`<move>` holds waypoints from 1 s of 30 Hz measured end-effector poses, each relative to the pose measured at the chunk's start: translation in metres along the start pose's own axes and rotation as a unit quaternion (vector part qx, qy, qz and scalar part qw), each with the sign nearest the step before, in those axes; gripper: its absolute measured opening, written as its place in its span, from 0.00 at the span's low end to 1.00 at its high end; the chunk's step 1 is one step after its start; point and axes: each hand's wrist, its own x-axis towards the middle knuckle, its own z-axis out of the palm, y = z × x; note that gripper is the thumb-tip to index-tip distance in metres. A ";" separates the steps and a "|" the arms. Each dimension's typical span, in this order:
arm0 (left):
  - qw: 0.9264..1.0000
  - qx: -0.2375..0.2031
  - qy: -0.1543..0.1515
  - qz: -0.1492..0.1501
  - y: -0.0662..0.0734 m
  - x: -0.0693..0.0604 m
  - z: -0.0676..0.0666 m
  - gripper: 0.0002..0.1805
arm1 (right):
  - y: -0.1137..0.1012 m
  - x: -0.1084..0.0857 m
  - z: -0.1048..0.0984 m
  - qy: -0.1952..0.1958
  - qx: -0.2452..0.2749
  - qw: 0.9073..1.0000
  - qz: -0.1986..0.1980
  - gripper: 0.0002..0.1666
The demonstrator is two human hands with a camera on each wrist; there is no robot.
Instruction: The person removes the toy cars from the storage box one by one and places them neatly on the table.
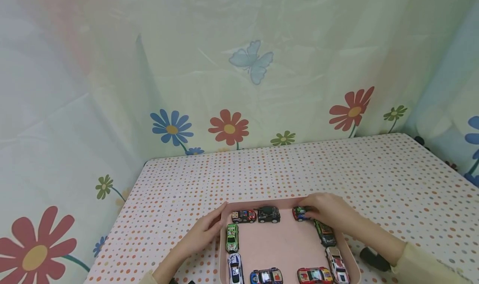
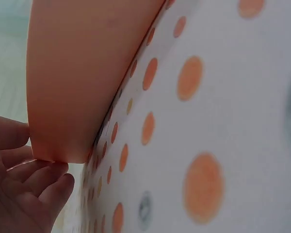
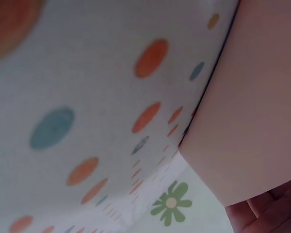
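A pink tray [image 1: 282, 242] lies on the dotted table with several toy cars along its inner walls. At its far left corner, my left hand [image 1: 202, 232] holds the rim; the left wrist view shows the fingers [image 2: 46, 179] bent against the outside of the corner. Over the far right corner, my right hand [image 1: 329, 211] pinches a small green, blue and red toy car [image 1: 299, 213], its fingers covering the car's right part. Just below that hand sits a dark green toy car [image 1: 325, 235]. In the right wrist view the tray wall [image 3: 247, 107] hides most of the hand.
A black toy truck [image 1: 268, 214] and a black-and-red toy car [image 1: 243, 216] stand along the far wall. Left are green [image 1: 232, 237] and white-blue toy cars [image 1: 235, 269]. A black object [image 1: 374, 259] lies beside the right forearm. A flowered curtain [image 1: 284, 67] hangs behind the table.
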 end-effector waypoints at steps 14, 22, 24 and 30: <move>0.990 -0.138 -0.014 -0.033 -0.003 -0.001 0.000 0.29 | 0.003 0.001 0.001 -0.002 0.109 0.994 0.006 0.09; 0.986 -0.164 -0.018 -0.032 -0.005 -0.001 0.000 0.29 | 0.004 0.004 0.003 -0.011 0.145 0.989 0.002 0.09; 0.985 -0.167 -0.017 -0.033 -0.005 -0.001 0.000 0.29 | 0.005 0.005 0.004 -0.017 0.154 0.988 -0.002 0.09; 0.986 -0.164 -0.017 -0.033 -0.006 -0.001 0.002 0.29 | 0.005 0.006 0.007 -0.035 0.134 0.990 -0.003 0.14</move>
